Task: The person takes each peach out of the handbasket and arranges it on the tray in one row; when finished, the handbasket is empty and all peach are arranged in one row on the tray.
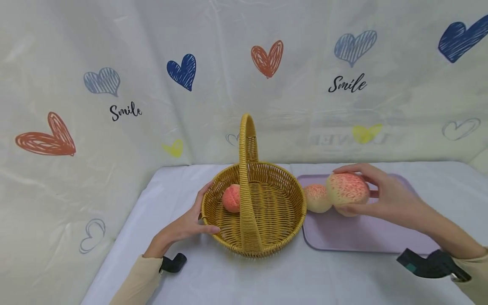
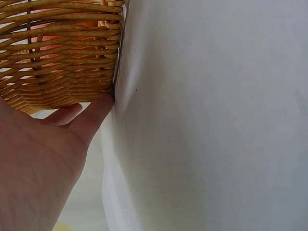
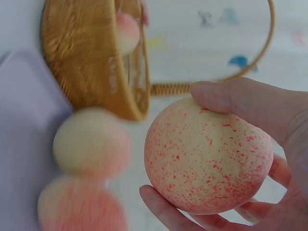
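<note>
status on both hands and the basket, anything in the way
Right hand grips peach over tray. Left hand touches basket side; another peach inside. Handle arches across opening.

The head view looks forward and down across the white cloth-covered table [image 1: 213, 279]; both wrist views, nearer and turned sideways, share with it the round golden-brown wicker basket [image 1: 276, 212].

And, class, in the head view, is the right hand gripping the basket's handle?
No, the right hand grips a peach, held to the right of the basket.
</note>
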`<action>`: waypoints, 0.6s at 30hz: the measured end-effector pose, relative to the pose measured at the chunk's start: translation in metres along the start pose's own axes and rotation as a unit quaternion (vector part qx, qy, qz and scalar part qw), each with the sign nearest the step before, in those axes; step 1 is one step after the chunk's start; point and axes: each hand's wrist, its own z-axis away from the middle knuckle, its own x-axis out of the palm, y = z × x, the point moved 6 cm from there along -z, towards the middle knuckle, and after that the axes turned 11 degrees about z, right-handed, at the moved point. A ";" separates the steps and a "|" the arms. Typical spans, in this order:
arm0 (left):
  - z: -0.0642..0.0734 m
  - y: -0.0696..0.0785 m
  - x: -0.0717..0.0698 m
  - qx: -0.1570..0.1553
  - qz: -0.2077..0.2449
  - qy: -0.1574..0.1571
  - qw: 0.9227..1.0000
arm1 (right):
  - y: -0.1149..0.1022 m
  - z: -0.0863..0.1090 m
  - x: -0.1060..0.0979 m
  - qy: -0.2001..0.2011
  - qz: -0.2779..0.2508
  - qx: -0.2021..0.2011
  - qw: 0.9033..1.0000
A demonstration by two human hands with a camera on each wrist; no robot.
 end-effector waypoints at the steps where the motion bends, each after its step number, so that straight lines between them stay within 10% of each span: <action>1: 0.000 0.000 0.000 -0.001 0.000 0.000 1.000 | 0.011 0.005 -0.006 0.005 0.012 0.015 1.000; 18: 0.000 0.000 0.000 0.003 -0.015 0.003 1.000 | 0.099 0.063 -0.024 0.041 0.018 0.094 0.995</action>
